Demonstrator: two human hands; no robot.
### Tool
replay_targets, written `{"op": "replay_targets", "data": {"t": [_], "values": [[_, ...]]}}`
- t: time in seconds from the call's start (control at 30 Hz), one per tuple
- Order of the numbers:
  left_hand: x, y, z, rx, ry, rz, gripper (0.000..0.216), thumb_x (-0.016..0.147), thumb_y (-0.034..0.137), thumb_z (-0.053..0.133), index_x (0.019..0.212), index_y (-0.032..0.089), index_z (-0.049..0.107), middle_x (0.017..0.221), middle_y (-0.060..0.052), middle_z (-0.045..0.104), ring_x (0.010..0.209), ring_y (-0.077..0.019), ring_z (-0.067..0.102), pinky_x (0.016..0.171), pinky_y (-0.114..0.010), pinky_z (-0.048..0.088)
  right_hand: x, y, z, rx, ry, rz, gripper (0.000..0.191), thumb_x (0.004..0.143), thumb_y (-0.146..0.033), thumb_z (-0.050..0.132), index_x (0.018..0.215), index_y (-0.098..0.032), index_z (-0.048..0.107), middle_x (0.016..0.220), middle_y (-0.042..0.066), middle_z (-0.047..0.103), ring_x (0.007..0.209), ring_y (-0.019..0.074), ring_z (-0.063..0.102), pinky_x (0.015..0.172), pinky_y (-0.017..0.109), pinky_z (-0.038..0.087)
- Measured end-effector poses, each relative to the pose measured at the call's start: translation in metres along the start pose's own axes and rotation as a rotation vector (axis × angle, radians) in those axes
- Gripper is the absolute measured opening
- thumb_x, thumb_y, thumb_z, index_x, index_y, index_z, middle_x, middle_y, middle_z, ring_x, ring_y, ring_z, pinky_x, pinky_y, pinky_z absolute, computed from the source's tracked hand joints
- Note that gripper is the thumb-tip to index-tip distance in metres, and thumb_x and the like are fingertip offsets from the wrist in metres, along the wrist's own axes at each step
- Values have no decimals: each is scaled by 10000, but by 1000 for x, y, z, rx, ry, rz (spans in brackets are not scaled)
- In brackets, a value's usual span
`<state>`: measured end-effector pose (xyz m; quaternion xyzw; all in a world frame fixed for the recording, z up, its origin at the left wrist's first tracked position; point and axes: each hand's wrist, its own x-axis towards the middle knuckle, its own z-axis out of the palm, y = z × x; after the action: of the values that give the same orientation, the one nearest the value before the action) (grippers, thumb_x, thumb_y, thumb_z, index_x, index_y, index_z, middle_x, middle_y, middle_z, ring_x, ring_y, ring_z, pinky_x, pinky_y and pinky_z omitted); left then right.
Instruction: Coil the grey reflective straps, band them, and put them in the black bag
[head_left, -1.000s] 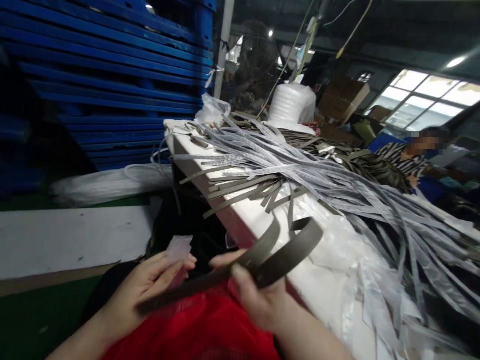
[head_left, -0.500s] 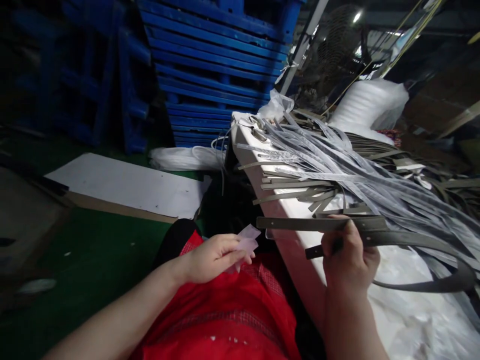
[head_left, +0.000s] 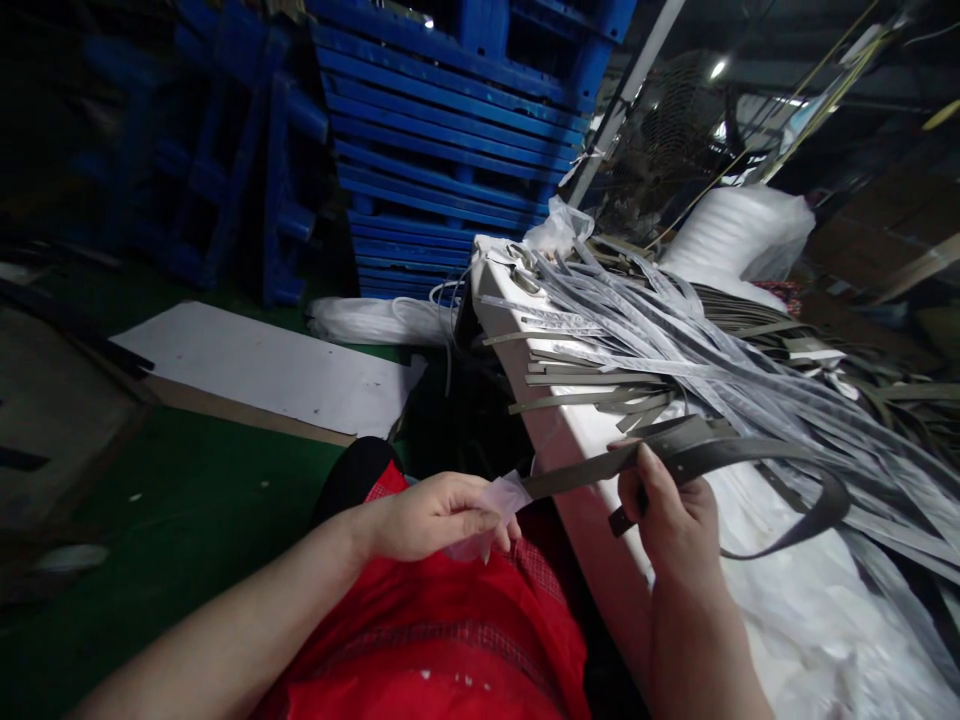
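Between its thumb and fingers, my left hand (head_left: 442,520) pinches a small, thin, translucent plastic sleeve (head_left: 504,497) above my red apron. The tip of a dark grey-brown strap (head_left: 581,474), which looks like a belt, meets the sleeve's mouth; how far inside it sits I cannot tell. My right hand (head_left: 670,505) is closed around that strap some way behind the tip, over the table edge. Beyond this hand the strap curves right in a loop, and another short end pokes out below the fingers.
On the white-covered table (head_left: 551,440) lie many similar straps (head_left: 645,330), several in clear plastic sleeves. A white foam roll (head_left: 739,235) stands behind them. Blue pallets (head_left: 457,150) are stacked ahead, and a white board (head_left: 270,370) lies on the green floor to the left.
My right hand has moved left and brought the strap's tip to the plastic sleeve. The strap now slants down toward my left hand, which has barely shifted.
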<state>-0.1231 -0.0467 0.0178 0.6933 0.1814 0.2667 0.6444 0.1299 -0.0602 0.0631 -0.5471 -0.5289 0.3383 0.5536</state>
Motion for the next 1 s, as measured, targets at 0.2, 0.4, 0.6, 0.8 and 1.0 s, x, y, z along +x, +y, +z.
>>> {"op": "replay_targets", "data": {"t": [0.2,0.4,0.6,0.8,1.0], "values": [[2,0,6,116,-15,26,470,972,471,409,884,126,715,893,-86,652,869,-182,617,828,-284,477,-7,-1,16,51,-184,139,350,849,-494,621,857,-152,694,505,-56,394,449,81,335,416,209,303],[3,-8,12,64,28,-72,478,967,486,407,845,123,694,836,-52,625,735,-136,574,676,-223,453,-10,32,39,-2,-578,156,397,889,-519,553,850,-147,685,542,-34,451,486,90,380,450,216,312],[0,-18,10,213,241,-67,422,978,409,405,831,142,697,822,-27,604,765,-137,576,754,-235,445,-12,41,42,-116,-586,131,528,937,-571,415,812,-153,712,730,65,668,684,176,607,644,291,494],[4,-22,7,368,152,-30,348,951,365,472,860,168,743,913,-50,650,853,-162,624,782,-243,460,-9,-2,25,68,143,-209,695,948,-643,262,722,-158,706,550,48,618,494,162,577,452,274,431],[12,-20,15,365,78,-6,334,951,322,471,859,160,748,926,-62,673,850,-165,643,776,-238,471,-7,-18,42,142,346,-434,696,946,-654,220,635,-170,612,487,9,557,439,145,560,434,266,421]]}}
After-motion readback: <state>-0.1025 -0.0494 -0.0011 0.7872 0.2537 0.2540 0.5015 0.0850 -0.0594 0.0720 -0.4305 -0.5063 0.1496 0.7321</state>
